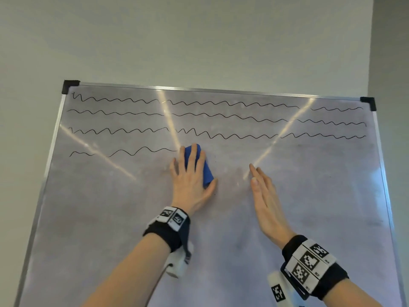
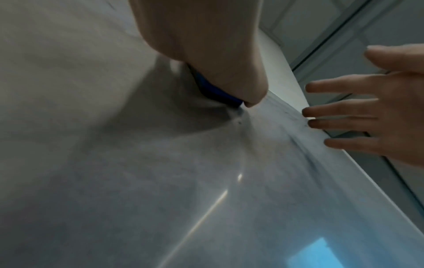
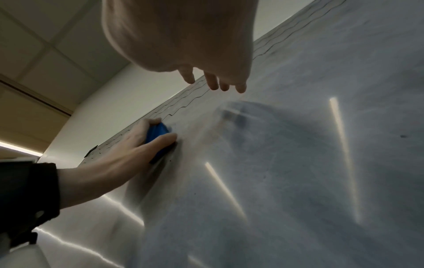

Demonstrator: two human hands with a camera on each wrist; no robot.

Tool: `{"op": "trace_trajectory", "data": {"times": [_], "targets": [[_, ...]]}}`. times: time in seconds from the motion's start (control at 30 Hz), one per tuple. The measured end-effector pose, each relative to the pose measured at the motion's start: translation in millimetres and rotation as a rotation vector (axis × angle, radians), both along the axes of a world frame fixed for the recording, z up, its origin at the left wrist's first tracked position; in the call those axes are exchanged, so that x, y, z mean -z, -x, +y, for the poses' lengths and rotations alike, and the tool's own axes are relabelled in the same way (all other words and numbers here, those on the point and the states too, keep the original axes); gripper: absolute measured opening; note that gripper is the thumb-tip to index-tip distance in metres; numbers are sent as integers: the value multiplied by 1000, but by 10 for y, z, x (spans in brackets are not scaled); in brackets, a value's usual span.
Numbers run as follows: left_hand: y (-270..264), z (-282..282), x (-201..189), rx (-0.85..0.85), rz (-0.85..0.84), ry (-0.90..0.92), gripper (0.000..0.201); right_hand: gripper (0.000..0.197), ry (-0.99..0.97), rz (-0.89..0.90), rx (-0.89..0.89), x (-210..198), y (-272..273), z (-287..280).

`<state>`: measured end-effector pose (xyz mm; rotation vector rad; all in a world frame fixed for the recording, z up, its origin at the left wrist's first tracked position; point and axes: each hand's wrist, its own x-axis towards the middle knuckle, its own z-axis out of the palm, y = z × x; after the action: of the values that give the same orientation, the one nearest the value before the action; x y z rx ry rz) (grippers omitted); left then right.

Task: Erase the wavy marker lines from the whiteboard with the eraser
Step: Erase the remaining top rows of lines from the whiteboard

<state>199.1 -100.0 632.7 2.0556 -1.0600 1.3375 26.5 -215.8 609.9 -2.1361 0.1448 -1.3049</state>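
Glare streaks on whiteboard [image 1: 287, 218], wrist cams dim

The head view faces the whiteboard [image 1: 287, 196] from close in front; both wrist views look steeply up along it, each sharing the other hand and board surface

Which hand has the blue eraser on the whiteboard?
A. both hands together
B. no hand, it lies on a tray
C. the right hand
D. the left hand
D: the left hand presses the blue eraser against the whiteboard, while the right hand is open with straight fingers and holds nothing.
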Motion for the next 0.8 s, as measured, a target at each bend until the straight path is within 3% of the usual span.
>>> {"op": "trace_trajectory", "data": {"times": [0.13,0.27,0.33,0.43,0.57,0.8], "targets": [[86,-155,10,89,-164,-185,79,53,-38,-31,28,-22,-52,112],[-112,84,-121,78,-336,-322,82,55,-59,-44,62,-40,-160,278],[-314,302,-149,48,-333,-261,80,54,-65,-51,75,-55,-203,349],[-566,570,-112,10,-200,-108,77,53,-67,-46,107,-70,-252,427],[-411,445,-52,22,-29,-11,75,50,-80,-42,125,-60,-332,537],[-382,329,-112,157,-322,-310,80,51,-65,-68,161,-107,-436,575]]}}
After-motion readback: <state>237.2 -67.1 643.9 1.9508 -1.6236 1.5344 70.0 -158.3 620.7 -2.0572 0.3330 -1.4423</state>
